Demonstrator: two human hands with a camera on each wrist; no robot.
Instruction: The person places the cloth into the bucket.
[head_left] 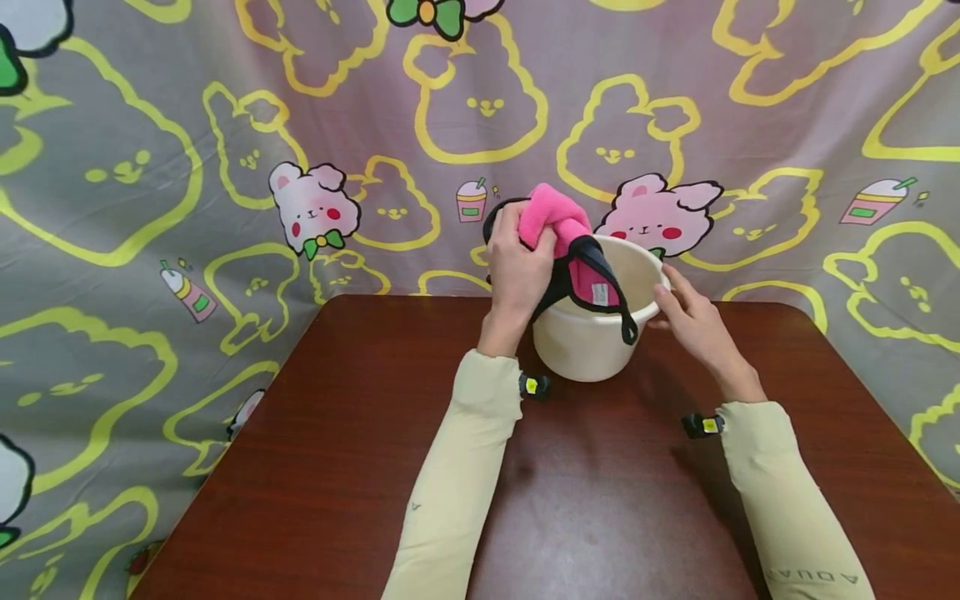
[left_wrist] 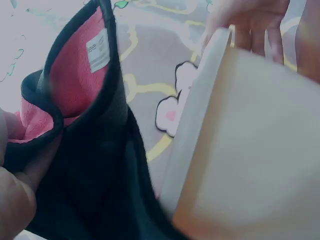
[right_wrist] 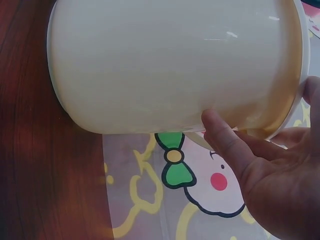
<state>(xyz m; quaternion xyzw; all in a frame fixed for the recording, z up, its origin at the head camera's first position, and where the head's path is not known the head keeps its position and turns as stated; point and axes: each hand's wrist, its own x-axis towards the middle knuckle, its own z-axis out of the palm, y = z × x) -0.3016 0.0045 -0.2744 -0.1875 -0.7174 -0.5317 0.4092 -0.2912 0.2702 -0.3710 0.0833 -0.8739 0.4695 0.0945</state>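
My left hand (head_left: 520,271) grips a bunched cloth (head_left: 557,218), pink and fluffy on one face and dark on the other. It has black edging, a hanging loop and a white label. The cloth hangs over the near left rim of a cream bucket (head_left: 588,348), its labelled corner across the opening. At the bucket's right side, my right hand (head_left: 697,321) holds the rim between thumb and fingers. In the right wrist view, fingers (right_wrist: 227,142) lie along the bucket's outer wall. The bucket's bottom inside is hidden.
A dark reddish-brown wooden table (head_left: 360,467) carries the bucket near its back edge. Behind and beside it hangs a grey curtain (head_left: 360,108) printed with yellow outlines, bunnies and drink cups.
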